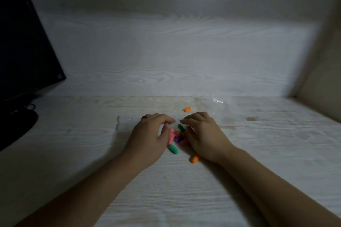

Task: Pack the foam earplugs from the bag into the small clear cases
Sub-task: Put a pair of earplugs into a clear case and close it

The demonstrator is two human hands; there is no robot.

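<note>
A small pile of foam earplugs (pixel 177 137), pink, purple and green, lies on the white wood-grain desk (pixel 184 190). My left hand (pixel 149 140) and my right hand (pixel 202 136) cup the pile from either side, fingers curved, fingertips almost meeting behind it. Neither hand visibly grips anything. A green earplug (pixel 173 149) pokes out by my left palm. One orange earplug (pixel 194 159) lies below my right wrist and another orange earplug (pixel 187 109) lies beyond the hands. A crumpled clear bag (pixel 221 104) rests at the back right. Faint clear plastic (pixel 125 121) shows left of my left hand; I cannot tell what it is.
A dark monitor (pixel 24 42) with its round base (pixel 16 127) and cables stands at the left. A white panel (pixel 184 51) closes the back of the desk and a beige wall (pixel 323 70) closes the right side.
</note>
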